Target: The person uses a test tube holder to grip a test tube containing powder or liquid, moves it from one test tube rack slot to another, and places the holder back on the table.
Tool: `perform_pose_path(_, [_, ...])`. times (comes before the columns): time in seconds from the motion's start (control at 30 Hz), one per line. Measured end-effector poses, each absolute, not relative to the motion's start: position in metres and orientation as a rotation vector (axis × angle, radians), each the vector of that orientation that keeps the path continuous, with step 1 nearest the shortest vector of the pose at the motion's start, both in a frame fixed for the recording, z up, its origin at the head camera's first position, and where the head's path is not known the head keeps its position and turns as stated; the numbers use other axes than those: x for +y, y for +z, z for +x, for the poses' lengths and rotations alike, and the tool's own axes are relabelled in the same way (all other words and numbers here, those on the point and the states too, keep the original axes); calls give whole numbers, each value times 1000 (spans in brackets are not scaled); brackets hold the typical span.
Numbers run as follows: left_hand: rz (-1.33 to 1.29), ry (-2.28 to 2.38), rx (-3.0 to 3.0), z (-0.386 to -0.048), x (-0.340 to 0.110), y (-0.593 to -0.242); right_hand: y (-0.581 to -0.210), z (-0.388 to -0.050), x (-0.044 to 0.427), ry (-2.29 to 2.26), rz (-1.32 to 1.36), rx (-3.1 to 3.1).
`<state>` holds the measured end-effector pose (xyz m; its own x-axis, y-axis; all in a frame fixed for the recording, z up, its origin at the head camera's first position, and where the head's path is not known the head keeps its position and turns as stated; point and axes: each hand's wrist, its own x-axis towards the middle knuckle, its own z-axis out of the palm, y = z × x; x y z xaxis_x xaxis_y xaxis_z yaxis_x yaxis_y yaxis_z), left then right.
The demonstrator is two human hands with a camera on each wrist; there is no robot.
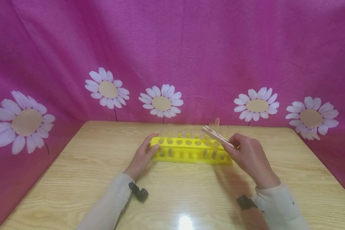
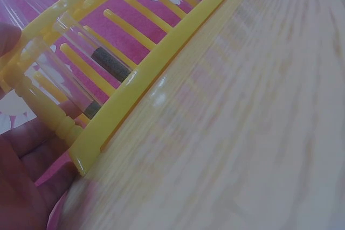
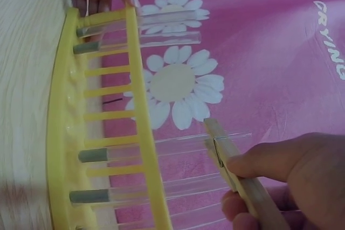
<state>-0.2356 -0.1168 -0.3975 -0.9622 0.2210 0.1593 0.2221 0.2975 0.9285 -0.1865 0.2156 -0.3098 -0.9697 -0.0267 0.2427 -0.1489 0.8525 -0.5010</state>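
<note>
A yellow test tube rack (image 1: 189, 162) stands on the table, with clear tubes at both ends; several hold dark grey material at the bottom. My left hand (image 1: 140, 159) grips the rack's left end, thumb on the front and fingers behind, also seen in the left wrist view (image 2: 27, 171). My right hand (image 1: 254, 159) pinches a wooden clothespin (image 1: 215, 135) above the right end. In the right wrist view the clothespin (image 3: 237, 173) lies across the upper part of a tube (image 3: 183, 144); whether its jaws clasp the glass I cannot tell.
Light wooden table (image 1: 172, 198) under the rack, with a bright reflection near its front edge. A pink cloth (image 1: 189, 57) with white daisies hangs behind and at both sides. Small rods stick up along the rack's back row. Black camera mounts sit on both wrists.
</note>
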Motion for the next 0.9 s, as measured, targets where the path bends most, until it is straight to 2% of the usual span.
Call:
perform_pose_path(0.53, [-453,-1811,-2516,-237,-116,-397,-306,-183,215,815,142,-2745])
perform_pose_path(0.77, [-445,-1792,-2511,-258,-121,-425,-305,-183,215,813,138,-2731])
perform_pose_path(0.9, [-460,-1794,-2486,-259,-121,-429,-305,-182,215,807,134,-2722])
